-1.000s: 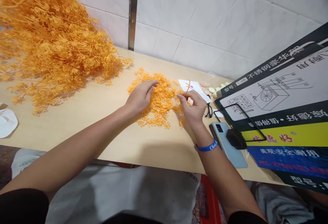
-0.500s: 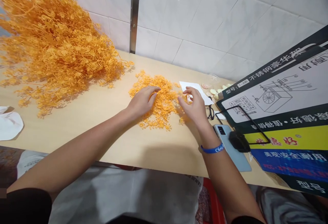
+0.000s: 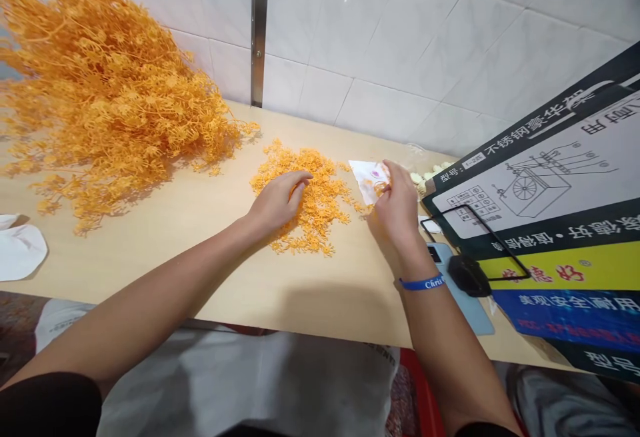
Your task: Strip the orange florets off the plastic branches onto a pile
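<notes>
A loose pile of small orange plastic flower pieces (image 3: pixel 317 204) lies on the table in front of me. My left hand (image 3: pixel 280 200) rests against the pile's left side, fingers loosely curved, with a gap between thumb and forefinger. To the right of the pile, my right hand (image 3: pixel 399 204) is over the edge of a white paper (image 3: pixel 361 174) that has a purple mark. Its fingers are closed around a few orange flower pieces (image 3: pixel 383 187), partly hidden by the hand. A blue wristband (image 3: pixel 423 283) circles my right wrist.
A big bunch of orange artificial flower stems (image 3: pixel 125 97) stands at the left. A large printed box (image 3: pixel 550 224) fills the right side, with a light-blue phone (image 3: pixel 473 307) and a black-framed object (image 3: pixel 469 276) beside it. Pale yellow pieces (image 3: pixel 430 176) lie near the wall.
My right hand has moved right, away from the pile and over the paper, carrying orange pieces; its fingers have closed more. My left hand has stayed nearly still at the pile.
</notes>
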Demonstrator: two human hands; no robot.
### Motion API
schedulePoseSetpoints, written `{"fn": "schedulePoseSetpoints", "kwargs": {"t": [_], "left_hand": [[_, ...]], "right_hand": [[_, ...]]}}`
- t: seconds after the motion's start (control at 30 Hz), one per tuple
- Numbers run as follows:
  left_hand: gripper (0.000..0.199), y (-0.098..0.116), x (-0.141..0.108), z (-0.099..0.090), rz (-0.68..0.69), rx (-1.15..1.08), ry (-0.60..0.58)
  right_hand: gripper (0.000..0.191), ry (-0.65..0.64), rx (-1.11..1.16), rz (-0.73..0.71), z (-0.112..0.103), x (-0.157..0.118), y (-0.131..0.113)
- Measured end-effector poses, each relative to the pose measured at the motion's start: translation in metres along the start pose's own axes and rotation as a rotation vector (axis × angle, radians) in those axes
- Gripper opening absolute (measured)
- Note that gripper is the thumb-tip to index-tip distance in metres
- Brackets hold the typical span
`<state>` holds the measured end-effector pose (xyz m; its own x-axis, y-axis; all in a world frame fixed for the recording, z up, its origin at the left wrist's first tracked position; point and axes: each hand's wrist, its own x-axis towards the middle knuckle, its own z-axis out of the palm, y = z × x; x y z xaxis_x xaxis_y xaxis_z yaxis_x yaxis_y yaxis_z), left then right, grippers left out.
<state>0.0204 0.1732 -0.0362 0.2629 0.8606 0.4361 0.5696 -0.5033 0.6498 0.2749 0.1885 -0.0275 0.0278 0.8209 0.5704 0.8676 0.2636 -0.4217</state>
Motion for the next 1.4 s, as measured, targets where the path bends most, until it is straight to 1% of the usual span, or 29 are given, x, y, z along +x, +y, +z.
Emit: {"fn": "schedulePoseSetpoints", "kwargs": {"t": [0.1,0.17,0.2,0.27,0.37,0.47,0.53,0.6,0.7,0.83,0.9,1.03,1.1,1.2,1.27,1.33,1.4], "left_hand": [[0.031,0.000,-0.001,0.000,0.041,-0.013,0.055],[0.029,0.001,-0.001,-0.001,0.068,-0.008,0.079],[0.028,0.001,-0.002,-0.001,0.082,-0.004,0.085],[0.026,0.003,-0.003,-0.002,0.112,-0.001,0.081],[0.025,0.006,-0.004,-0.002,0.141,-0.016,0.064],[0.031,0.009,-0.004,-0.002,0.149,-0.048,0.061],[0.042,0.010,-0.005,-0.002,0.168,-0.066,0.056],[0.046,0.012,-0.005,-0.002,0.188,-0.059,0.028],[0.036,0.013,-0.005,-0.001,0.185,-0.022,-0.026],[0.024,0.012,-0.005,0.002,0.157,-0.003,-0.072],[0.023,0.010,-0.005,0.003,0.144,0.009,-0.072],[0.025,0.009,-0.005,0.004,0.139,0.016,-0.041],[0.026,0.010,-0.007,0.005,0.146,-0.008,-0.029],[0.026,0.012,-0.009,0.007,0.171,-0.074,-0.004],[0.026,0.015,-0.010,0.009,0.158,-0.142,0.012],[0.024,0.018,-0.011,0.010,0.112,-0.239,0.019],[0.024,0.022,-0.011,0.011,0.033,-0.380,0.014]], "right_hand": [[0.060,0.254,0.034,-0.080,-0.011,0.002,-0.003],[0.056,0.393,0.067,-0.114,-0.014,0.000,-0.008],[0.054,0.438,0.087,-0.138,-0.015,-0.002,-0.011],[0.053,0.456,0.151,-0.216,-0.015,-0.008,-0.018],[0.057,0.373,0.271,-0.387,-0.014,-0.016,-0.027],[0.066,0.245,0.288,-0.519,-0.012,-0.022,-0.033],[0.071,0.152,0.260,-0.537,-0.011,-0.024,-0.035],[0.074,0.073,0.252,-0.533,-0.008,-0.027,-0.037],[0.075,0.007,0.296,-0.566,-0.004,-0.030,-0.040],[0.074,0.021,0.355,-0.587,-0.002,-0.031,-0.044],[0.070,-0.024,0.345,-0.580,-0.001,-0.030,-0.045],[0.043,-0.188,0.218,-0.555,0.005,-0.028,-0.046],[0.039,-0.231,0.149,-0.531,0.009,-0.028,-0.046],[0.038,-0.244,0.085,-0.510,0.013,-0.029,-0.046],[0.034,-0.208,0.071,-0.506,0.013,-0.029,-0.048],[0.029,-0.153,0.069,-0.508,0.012,-0.029,-0.050],[0.024,-0.107,0.066,-0.523,0.009,-0.029,-0.053]]}}
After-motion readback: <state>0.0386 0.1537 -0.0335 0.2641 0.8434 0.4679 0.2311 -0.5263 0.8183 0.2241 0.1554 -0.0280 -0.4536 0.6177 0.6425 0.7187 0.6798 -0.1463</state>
